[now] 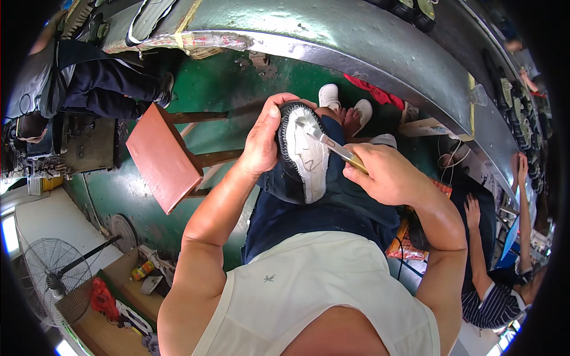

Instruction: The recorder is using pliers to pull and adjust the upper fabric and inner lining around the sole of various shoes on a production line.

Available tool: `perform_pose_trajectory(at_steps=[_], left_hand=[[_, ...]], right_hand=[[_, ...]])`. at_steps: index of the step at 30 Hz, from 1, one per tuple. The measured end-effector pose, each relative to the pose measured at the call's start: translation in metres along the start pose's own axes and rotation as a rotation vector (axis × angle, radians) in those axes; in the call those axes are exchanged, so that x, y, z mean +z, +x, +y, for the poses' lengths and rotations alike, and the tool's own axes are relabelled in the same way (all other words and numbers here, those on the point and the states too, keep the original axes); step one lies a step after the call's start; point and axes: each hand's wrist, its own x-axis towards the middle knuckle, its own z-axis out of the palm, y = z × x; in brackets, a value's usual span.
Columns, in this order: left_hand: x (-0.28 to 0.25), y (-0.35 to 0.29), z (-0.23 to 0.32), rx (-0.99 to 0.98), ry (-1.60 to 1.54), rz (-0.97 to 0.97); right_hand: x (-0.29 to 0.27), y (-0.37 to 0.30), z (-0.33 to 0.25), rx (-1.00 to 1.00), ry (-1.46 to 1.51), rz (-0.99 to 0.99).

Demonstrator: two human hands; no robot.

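Observation:
A black shoe upper (pixel 289 178) rests sole side up above my lap, its pleated edge folded round a white insole (pixel 311 166) with dark lines on it. My left hand (pixel 264 133) grips its left side near the upper end, thumb on the edge and fingers behind. In my right hand (pixel 383 172) is a metal hand tool (pixel 338 149) with a yellowish handle, fingers wrapped round it. The tool's silver head touches or hovers just over the insole's upper part; its exact kind is unclear.
A long metal-topped bench (pixel 332 41) curves across the far side. To the left stands a brown stool (pixel 163 157), with a person (pixel 89 83) beyond. A fan (pixel 56 273) and an open box (pixel 113 320) are lower left. Another person (pixel 490 302) works at right, near shoes (pixel 513 110).

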Motion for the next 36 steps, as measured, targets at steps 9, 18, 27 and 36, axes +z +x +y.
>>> perform_pose_trajectory(at_steps=[9,18,27,36], left_hand=[[-0.004,0.009,-0.008,-0.005,0.075,0.058],[0.015,0.025,-0.033,-0.027,0.254,-0.004],[-0.005,0.032,-0.009,-0.326,-0.185,0.113],[0.009,0.041,-0.009,-0.470,-0.276,0.029]], right_hand=[[0.025,0.012,0.029,-0.023,-0.047,0.130],[-0.068,0.038,-0.029,-0.054,0.303,0.473],[-0.003,0.004,0.047,-0.061,-0.609,0.455],[-0.050,0.017,0.021,-0.317,-1.281,0.455]])
